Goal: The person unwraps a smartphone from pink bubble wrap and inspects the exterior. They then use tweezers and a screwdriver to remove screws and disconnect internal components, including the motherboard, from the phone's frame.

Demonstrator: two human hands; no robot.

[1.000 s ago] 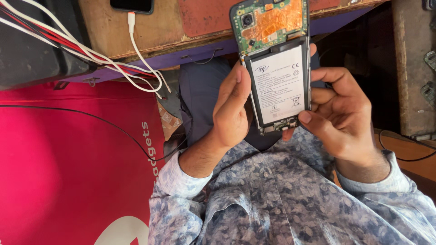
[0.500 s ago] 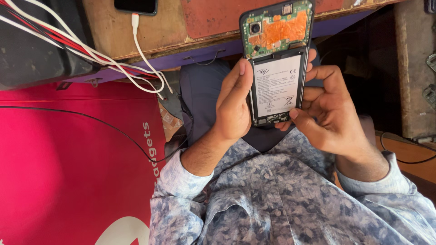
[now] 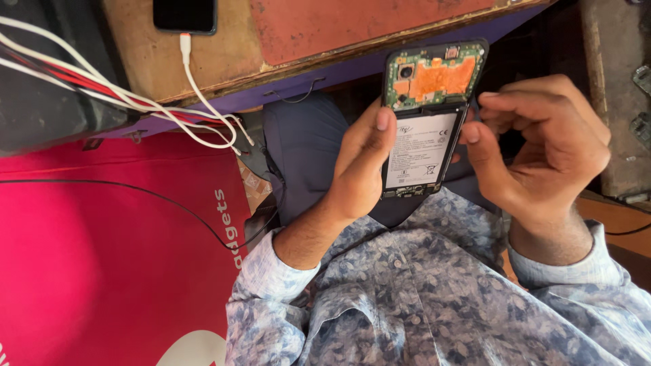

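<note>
1. Standing nearly upright in the view, the phone [image 3: 427,122] has its back cover off; its long axis runs up and down with a slight lean to the right, the camera end pointing toward the worktop [image 3: 305,41] and the bottom end toward the person's chest.
2. Its open back faces the camera: a white-labelled battery [image 3: 422,150] fills the lower part, and a green circuit board with an orange patch [image 3: 437,76] sits above it.
3. The phone is held in the air above the person's lap, just in front of the worktop's edge.
4. The left hand [image 3: 359,169] grips the phone along its left edge, fingers closed around it and thumb lying up the side.
5. The right hand [image 3: 542,156] is at the phone's right edge, fingers curled loosely; the thumb tip touches the edge beside the battery, the other fingertips bend near the top corner.
6. On the worktop lies a second, dark phone [image 3: 184,15] with a white cable [image 3: 203,102] plugged in.
7. A red bag [image 3: 102,257] lies to the left.
</note>
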